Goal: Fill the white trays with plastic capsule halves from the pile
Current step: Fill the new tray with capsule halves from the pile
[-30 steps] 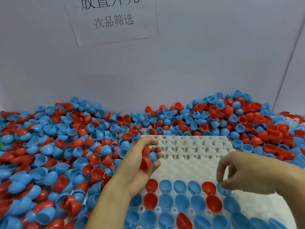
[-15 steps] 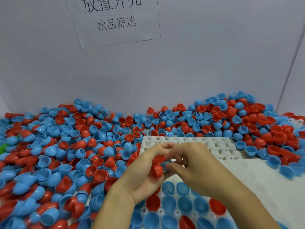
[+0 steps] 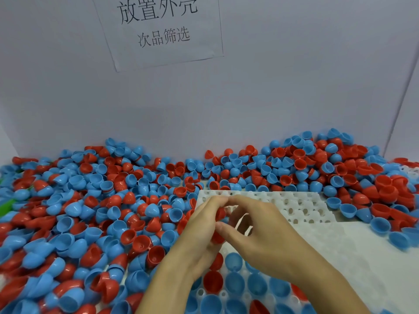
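Observation:
A white tray [image 3: 301,208] with round holes lies at the centre right; its near rows hold blue and red capsule halves [image 3: 234,281]. A big pile of red and blue halves [image 3: 95,214] covers the left and the back. Above the tray's left part my left hand [image 3: 197,236] cups several red halves [image 3: 219,213] in its curled fingers. My right hand [image 3: 256,230] meets it from the right, thumb and fingertips pinching at one of those halves; the exact contact is hidden by the fingers.
A white back wall with a paper sign [image 3: 158,30] stands behind the pile. More halves [image 3: 385,196] are heaped at the right of the tray. A second white tray corner [image 3: 411,172] shows at the far right edge.
My right hand came from the tray's right side to my left hand and now picks at the red halves held there. The camera has tilted up slightly.

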Demonstrator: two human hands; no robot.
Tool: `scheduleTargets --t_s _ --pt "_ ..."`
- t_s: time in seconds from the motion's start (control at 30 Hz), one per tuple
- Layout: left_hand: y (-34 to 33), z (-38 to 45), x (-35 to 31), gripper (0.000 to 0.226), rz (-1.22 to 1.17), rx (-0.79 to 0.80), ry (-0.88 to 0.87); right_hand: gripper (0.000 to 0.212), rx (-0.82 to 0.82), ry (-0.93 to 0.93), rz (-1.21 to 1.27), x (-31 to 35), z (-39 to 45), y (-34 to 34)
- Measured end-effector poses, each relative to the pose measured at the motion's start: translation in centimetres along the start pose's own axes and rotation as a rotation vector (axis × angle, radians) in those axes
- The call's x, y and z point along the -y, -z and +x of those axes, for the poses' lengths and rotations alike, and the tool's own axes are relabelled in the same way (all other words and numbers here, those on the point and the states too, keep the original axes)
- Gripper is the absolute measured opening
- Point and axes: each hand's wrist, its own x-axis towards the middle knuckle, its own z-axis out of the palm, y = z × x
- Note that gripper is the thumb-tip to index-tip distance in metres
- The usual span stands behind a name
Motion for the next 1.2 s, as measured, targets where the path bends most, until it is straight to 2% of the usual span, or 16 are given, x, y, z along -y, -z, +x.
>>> scheduleTargets --t_s 0.1,0.2,0.27,0.37,0.4,0.5,0.53,0.57,0.6,0.7,0.8,0.9,0.97,1.07,1.17,1.2 --pt "-0.4 -0.2 -0.1 0.033 -0.018 0.018 0.000 0.013 0.024 -0.004 0.054 0.2 0.1 -0.5" --pt "-0.4 -0.2 0.2 0.050 0.146 0.053 -0.007 0.015 0.070 -0.063 0.060 0.0 0.2 0.4" --pt "-0.2 -0.3 0.3 0.047 0.242 0.034 0.002 0.012 0.037 -0.142 0.063 -0.6 0.2 2.0" --pt "0.4 -0.2 0.1 0.021 0.311 -0.006 0.025 0.012 -0.079 -0.218 0.007 -1.8 0.2 4.2" --pt "0.5 -0.2 -0.3 0.021 0.297 -0.035 -0.015 0.013 -0.103 -0.226 -0.011 -2.1 0.1 4.6" --pt "1.9 -0.3 -2.6 0.026 -0.097 -0.296 -0.371 0.013 -0.107 -0.228 -0.014 -2.2 0.1 4.8" --pt "2.8 -0.5 -3.2 0.042 -0.230 -0.395 -0.481 0.013 -0.097 -0.226 -0.011 -2.2 0.1 4.5" --pt "3.7 -0.7 -3.6 0.063 -0.323 -0.479 -0.516 0.014 -0.085 -0.226 -0.009 -2.1 0.2 4.3" --pt "4.4 -0.8 -3.8 0.075 -0.352 -0.531 -0.507 0.014 -0.074 -0.230 -0.015 -2.1 0.2 4.1" --pt "3.8 -0.7 -2.9 0.076 -0.251 -0.628 -0.448 0.016 -0.046 -0.253 -0.022 -2.1 0.2 3.7" --pt "2.8 0.0 -1.6 0.060 -0.212 -0.573 -0.438 0.019 -0.033 -0.271 -0.018 -2.2 0.2 3.6" --pt "2.9 0.2 -1.5 0.017 -0.074 -0.527 -0.406 0.021 -0.045 -0.275 -0.023 -2.4 0.3 3.6" --pt "2.8 0.0 -1.5 0.019 -0.016 -0.467 -0.379 0.021 -0.050 -0.276 -0.016 -2.3 0.3 3.6" --pt "2.2 -0.2 -1.4 0.022 0.078 -0.282 -0.355 0.024 -0.032 -0.273 0.033 -2.1 0.2 3.5" --pt "1.6 -0.4 -1.1 0.008 0.299 -0.094 -0.340 0.028 0.010 -0.251 0.100 -1.4 0.0 3.3" --pt "1.4 -0.5 -0.9 0.018 0.373 -0.039 -0.324 0.028 0.014 -0.239 0.130 -1.3 0.0 3.3"
